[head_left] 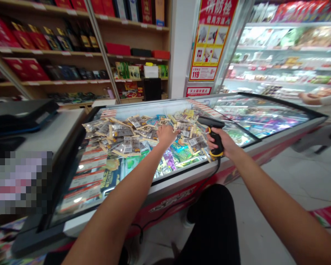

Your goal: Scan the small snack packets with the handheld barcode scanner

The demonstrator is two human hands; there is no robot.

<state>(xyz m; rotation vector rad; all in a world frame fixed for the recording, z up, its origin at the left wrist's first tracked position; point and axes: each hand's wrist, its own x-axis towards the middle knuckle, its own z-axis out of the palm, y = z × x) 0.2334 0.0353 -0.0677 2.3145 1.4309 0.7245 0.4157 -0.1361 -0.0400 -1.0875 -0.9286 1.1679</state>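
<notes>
Your bare forearms (127,189) and your black-trousered leg (216,221) are closest, in front of the long white-framed, glass-topped chest freezer (179,180). Over the freezer's near section you reach your left hand (166,135) onto a loose heap of flat, clear-and-tan plastic packets (121,130) with dark contents. Its fingers are slightly spread, touching the packets; you cannot tell whether they have hold of one.

Your right hand (223,143), above the freezer's front edge, has its fingers wrapped round the grip of a black-and-yellow pistol-shaped plastic scanner (216,138), its head towards the packets. From the grip, a thin black cable (217,169) drops down the freezer's red front.

Under the freezer's glass you see brightly coloured bags (182,152). Left of the freezer is a pale bench (63,127) carrying black equipment (22,110); behind it stand wooden shelves (135,25) of boxes and bottles. At the freezer's far right end, another person's arm (327,102) shows beside lit, stocked white shelves (289,48).
</notes>
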